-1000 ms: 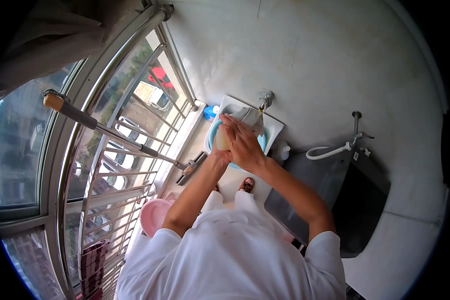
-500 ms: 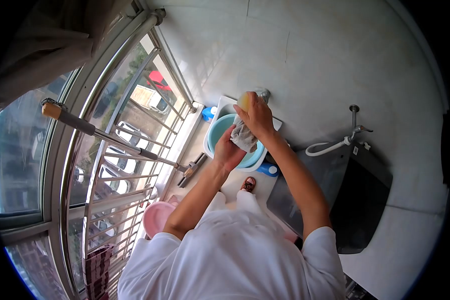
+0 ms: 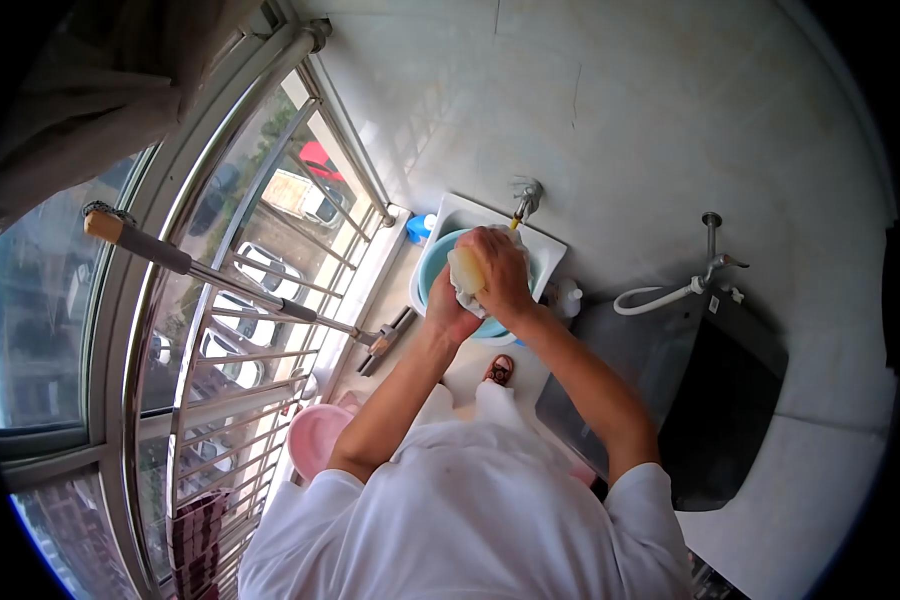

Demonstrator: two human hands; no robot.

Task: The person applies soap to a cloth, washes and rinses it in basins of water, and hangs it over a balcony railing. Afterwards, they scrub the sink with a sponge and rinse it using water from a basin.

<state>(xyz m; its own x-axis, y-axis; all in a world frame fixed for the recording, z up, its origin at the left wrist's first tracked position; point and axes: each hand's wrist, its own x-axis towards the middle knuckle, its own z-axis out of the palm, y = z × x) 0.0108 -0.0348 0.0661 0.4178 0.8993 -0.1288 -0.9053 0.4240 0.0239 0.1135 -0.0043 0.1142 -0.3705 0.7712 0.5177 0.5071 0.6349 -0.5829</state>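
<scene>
My left hand (image 3: pixel 450 310) grips a wet whitish cloth (image 3: pixel 466 299) above a light-blue basin (image 3: pixel 433 270). A pale yellow bar, like soap (image 3: pixel 467 270), lies against the cloth, with my right hand (image 3: pixel 503 272) closed around it. Both hands are close together. The basin sits in a white sink (image 3: pixel 550 248), and a metal tap (image 3: pixel 527 195) with a yellow piece at its spout is on the wall behind. Much of the cloth is hidden by my fingers.
A dark washing machine (image 3: pixel 620 360) stands right, below a wall tap with a white hose (image 3: pixel 658 297). Blue bottle (image 3: pixel 420 228) is left of the sink, a clear bottle (image 3: pixel 570 298) right. A mop pole (image 3: pixel 240 285) crosses the window bars; a pink basin (image 3: pixel 315 438) is lower left.
My right hand has moved down and left with the yellow bar, bringing it onto the cloth. The tap behind is now uncovered. Less of the cloth hangs visible.
</scene>
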